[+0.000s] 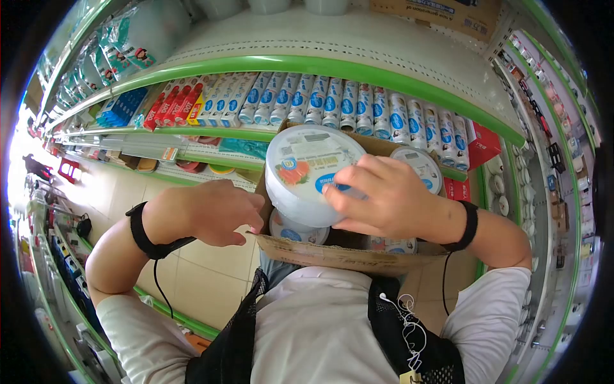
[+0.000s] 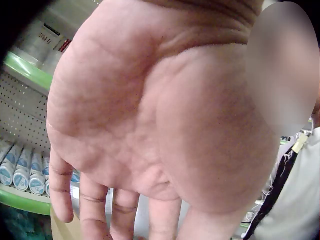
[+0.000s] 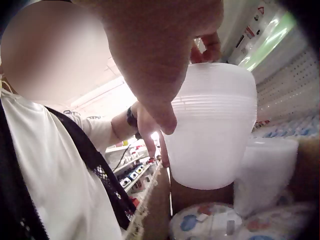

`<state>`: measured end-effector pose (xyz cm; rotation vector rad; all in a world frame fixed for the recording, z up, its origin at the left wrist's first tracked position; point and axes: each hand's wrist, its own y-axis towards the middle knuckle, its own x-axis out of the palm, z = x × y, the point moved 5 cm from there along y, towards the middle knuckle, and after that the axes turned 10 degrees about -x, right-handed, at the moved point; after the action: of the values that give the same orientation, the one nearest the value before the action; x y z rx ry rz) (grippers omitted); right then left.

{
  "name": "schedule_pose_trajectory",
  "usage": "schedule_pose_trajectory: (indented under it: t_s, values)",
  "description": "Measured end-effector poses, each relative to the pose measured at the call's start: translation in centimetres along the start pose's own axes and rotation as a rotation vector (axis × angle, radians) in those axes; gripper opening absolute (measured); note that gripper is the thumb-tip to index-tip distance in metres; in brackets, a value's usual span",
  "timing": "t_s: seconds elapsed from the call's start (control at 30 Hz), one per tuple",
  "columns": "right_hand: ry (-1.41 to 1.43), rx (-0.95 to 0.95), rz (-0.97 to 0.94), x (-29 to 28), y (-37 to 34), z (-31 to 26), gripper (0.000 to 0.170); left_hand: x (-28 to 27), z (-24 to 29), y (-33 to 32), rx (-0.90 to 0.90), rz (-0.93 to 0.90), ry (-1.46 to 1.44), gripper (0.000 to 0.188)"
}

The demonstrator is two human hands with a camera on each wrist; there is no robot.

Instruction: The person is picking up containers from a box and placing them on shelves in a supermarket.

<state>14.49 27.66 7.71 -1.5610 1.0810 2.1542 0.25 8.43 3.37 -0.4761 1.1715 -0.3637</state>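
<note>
The right hand (image 1: 390, 198) grips a stack of white plastic tubs (image 1: 313, 166) with a printed round lid, raised above an open cardboard box (image 1: 320, 253). In the right wrist view its thumb lies on the side of the stack (image 3: 210, 130), with other fingers over the top. More lidded tubs (image 3: 205, 222) lie in the box below. The left hand (image 1: 208, 212) is beside the box's left edge, holding nothing visible, fingers loosely bent; the left wrist view shows its palm (image 2: 150, 110) with fingers extended downward.
Behind the box, a green-edged shelf (image 1: 275, 64) stands above rows of blue-and-white rolls (image 1: 332, 102) and red boxes (image 1: 176, 102). Bagged goods (image 1: 128, 48) are at upper left. Another shelf of goods (image 1: 556, 166) runs along the right. Tiled floor (image 1: 211, 272) shows below.
</note>
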Motion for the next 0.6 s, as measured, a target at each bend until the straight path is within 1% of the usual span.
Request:
schedule_pose_trajectory:
  t_s: [0.03,0.1,0.13,0.17,0.23,0.27,0.3,0.33,0.37,0.43,0.47,0.53,0.6]
  values:
    - [0.001,0.002,0.0,0.9,-0.2,0.0,0.058,-0.1,0.1,-0.1,0.001,-0.001,0.0,0.024]
    - [0.068,-0.069,0.027,2.7,-0.4,-0.7,0.051,-0.2,0.0,-0.2,-0.043,-0.053,0.073,0.032]
    - [-0.009,-0.114,-0.027,3.5,-0.3,-1.8,0.049,-0.1,-0.1,-0.4,-0.042,-0.055,0.073,0.032]
    - [-0.008,-0.113,-0.027,4.1,-0.4,-2.6,0.049,-0.1,-0.2,-0.7,-0.032,-0.04,0.076,0.032]
    - [0.083,-0.063,-0.133,5.5,-0.4,-3.2,0.046,-0.3,-0.2,-0.8,-0.021,-0.027,0.078,0.032]
    - [0.084,-0.061,-0.132,5.4,-0.3,-2.9,0.046,-0.4,-0.2,-0.7,-0.049,-0.063,0.095,0.039]
    - [0.147,-0.02,-0.112,4.8,0.1,-2.2,0.05,-0.3,-0.3,-0.6,-0.076,-0.1,0.113,0.046]
    - [0.211,0.021,-0.092,4.4,0.3,-1.5,0.053,-0.4,-0.3,-0.6,-0.076,-0.101,0.113,0.046]
    - [0.212,0.023,-0.091,4.5,0.2,-1.1,0.053,-0.5,-0.3,-0.6,-0.064,-0.092,0.081,0.045]
    - [0.245,0.064,-0.14,5.2,-0.2,-0.4,0.068,-0.8,-0.4,-0.6,-0.052,-0.082,0.056,0.043]
    - [0.243,0.066,-0.138,5.3,-0.2,-0.3,0.068,-0.7,-0.5,-0.4,-0.058,-0.092,0.037,0.042]
    - [0.378,0.097,-0.211,6.1,-0.4,-0.1,0.076,-0.6,-0.9,-0.2,-0.065,-0.103,0.021,0.041]
    - [0.374,0.089,-0.193,6.1,-0.4,0.0,0.075,-0.8,-1.2,-0.1,-0.032,-0.044,-0.055,0.033]
